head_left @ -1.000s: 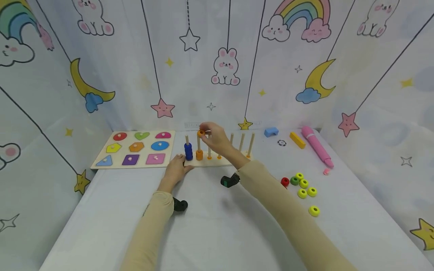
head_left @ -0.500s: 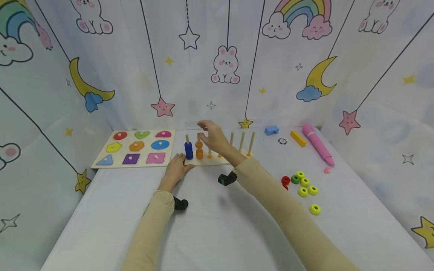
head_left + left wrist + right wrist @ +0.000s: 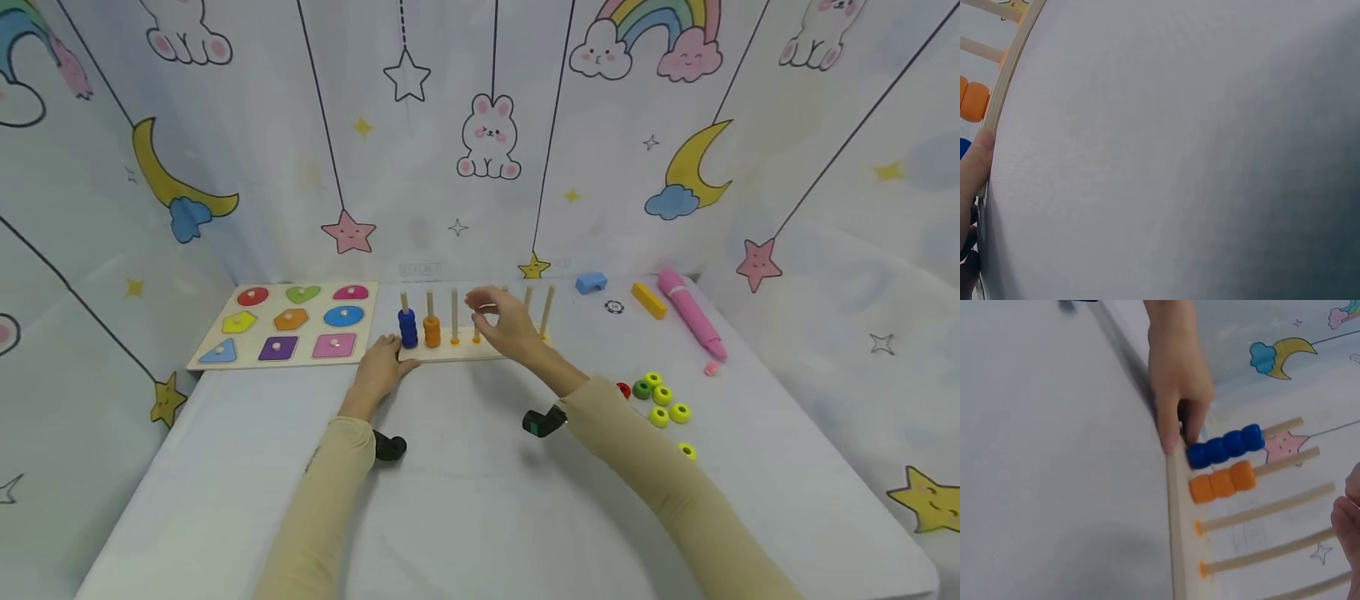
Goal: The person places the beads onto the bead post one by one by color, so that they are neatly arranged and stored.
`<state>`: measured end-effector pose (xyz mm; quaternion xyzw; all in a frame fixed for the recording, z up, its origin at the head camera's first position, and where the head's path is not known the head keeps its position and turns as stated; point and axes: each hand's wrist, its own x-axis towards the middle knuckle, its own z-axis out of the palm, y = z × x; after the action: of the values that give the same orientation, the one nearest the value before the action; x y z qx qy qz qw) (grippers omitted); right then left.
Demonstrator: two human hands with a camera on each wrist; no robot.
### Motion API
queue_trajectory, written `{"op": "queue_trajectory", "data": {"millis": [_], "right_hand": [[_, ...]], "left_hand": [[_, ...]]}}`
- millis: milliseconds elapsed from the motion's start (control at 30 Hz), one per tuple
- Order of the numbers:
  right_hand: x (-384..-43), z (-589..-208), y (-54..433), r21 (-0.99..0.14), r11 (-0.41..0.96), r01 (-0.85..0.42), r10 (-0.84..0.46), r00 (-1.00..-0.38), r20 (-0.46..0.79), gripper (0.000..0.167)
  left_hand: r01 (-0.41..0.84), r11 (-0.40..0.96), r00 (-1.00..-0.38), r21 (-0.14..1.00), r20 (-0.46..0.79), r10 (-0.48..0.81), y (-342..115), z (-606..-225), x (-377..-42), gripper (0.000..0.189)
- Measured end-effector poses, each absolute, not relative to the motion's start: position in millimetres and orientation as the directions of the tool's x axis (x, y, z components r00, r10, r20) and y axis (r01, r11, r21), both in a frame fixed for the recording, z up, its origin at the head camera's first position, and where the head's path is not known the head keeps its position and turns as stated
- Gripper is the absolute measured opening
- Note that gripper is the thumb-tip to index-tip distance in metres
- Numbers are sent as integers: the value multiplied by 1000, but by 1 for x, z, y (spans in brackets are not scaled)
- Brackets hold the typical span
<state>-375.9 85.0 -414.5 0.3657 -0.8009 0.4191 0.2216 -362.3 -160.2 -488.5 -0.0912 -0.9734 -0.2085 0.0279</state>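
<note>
A wooden peg board point(image 3: 468, 352) with a row of upright pegs stands at the back of the table. Several blue beads point(image 3: 407, 328) are stacked on its leftmost peg, and three orange beads point(image 3: 1222, 482) on the one beside it. My left hand point(image 3: 377, 371) holds the board's left end, its thumb point(image 3: 977, 162) along the front edge and the other fingers at the blue stack. My right hand point(image 3: 510, 323) hovers among the bare pegs with bent, parted fingers and nothing between them. It hides part of the pegs behind it.
A shape puzzle board point(image 3: 251, 343) lies left of the peg board. Yellow beads point(image 3: 680, 413), a green bead point(image 3: 642, 390) and a red bead point(image 3: 623, 390) lie near my right sleeve. Farther back are a blue block point(image 3: 591, 282), a yellow block point(image 3: 648, 300) and a pink pen-shaped toy point(image 3: 692, 314).
My right hand let go of an orange bead on the second peg; the bead slid down onto the orange stack. The hand then moved right. My left hand stayed at the board's end.
</note>
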Motion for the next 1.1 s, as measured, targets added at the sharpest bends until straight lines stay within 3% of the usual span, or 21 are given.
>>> {"op": "queue_trajectory", "data": {"millis": [433,567,800,1100], "right_hand": [[-335,-467,195,-562,484,-671,-384,-740,553,30],[-319,-470,225,-589,516,-622,-350,-781,518,30],[-292,-462,270,-561,554,-616,-321,-779,539,32],[-273,-469,331,-542,672,-504,-207,-831,516,33]], "left_hand": [[193,891,-981,410,98,167,-167,-495,-359,71],[194,890,-981,413,91,172,-166,-494,-358,71],[199,888,-980,415,92,177,-163,-493,-359,71],[201,882,-980,426,91,179,-163,-489,-364,71]]}}
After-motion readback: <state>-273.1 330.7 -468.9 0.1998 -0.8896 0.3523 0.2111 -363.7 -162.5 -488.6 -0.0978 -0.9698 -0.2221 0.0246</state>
